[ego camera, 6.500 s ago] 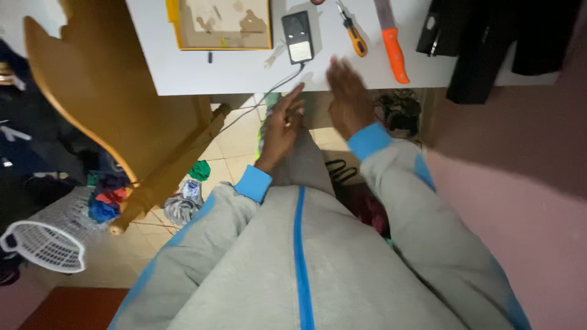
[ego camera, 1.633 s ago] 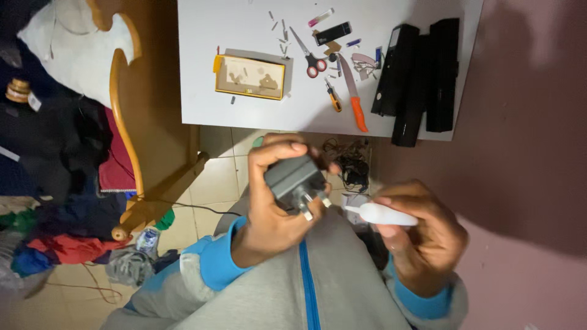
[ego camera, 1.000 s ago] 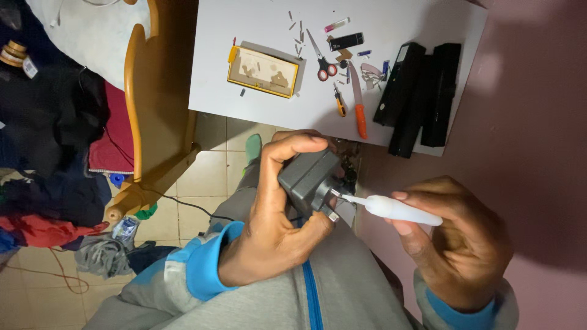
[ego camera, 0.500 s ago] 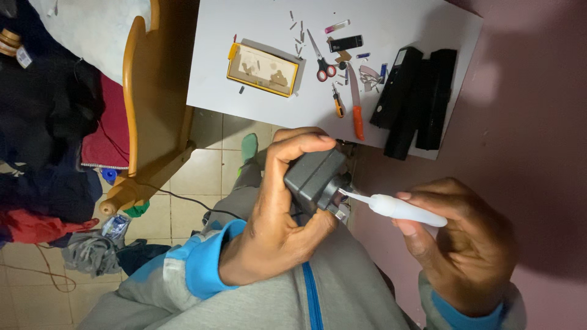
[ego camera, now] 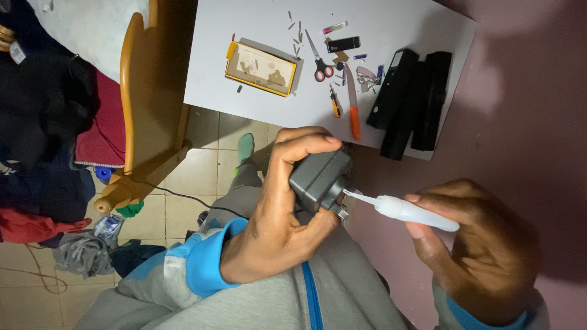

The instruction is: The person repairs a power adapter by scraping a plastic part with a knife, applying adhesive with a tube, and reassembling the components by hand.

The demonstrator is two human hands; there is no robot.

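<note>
My left hand (ego camera: 278, 220) grips a dark grey plug adapter (ego camera: 319, 177) with metal prongs, held over my lap. In my right hand (ego camera: 483, 244) is a small white squeeze bottle (ego camera: 409, 212) with a long thin nozzle. The nozzle tip touches the adapter's face beside the prongs. Both sleeves are grey with blue cuffs.
A white table (ego camera: 257, 104) ahead carries a yellow-edged flat pack (ego camera: 262, 68), scissors (ego camera: 318, 61), an orange-handled knife (ego camera: 353, 110), a small screwdriver (ego camera: 334, 102) and black oblong blocks (ego camera: 409, 104). A wooden chair (ego camera: 137, 122) and heaped clothes (ego camera: 43, 134) stand left; a pink wall lies right.
Earlier both hands were empty near the table edge. Since then the left hand holds the adapter and the right hand has brought the bottle's nozzle against it; the view has drifted slightly.
</note>
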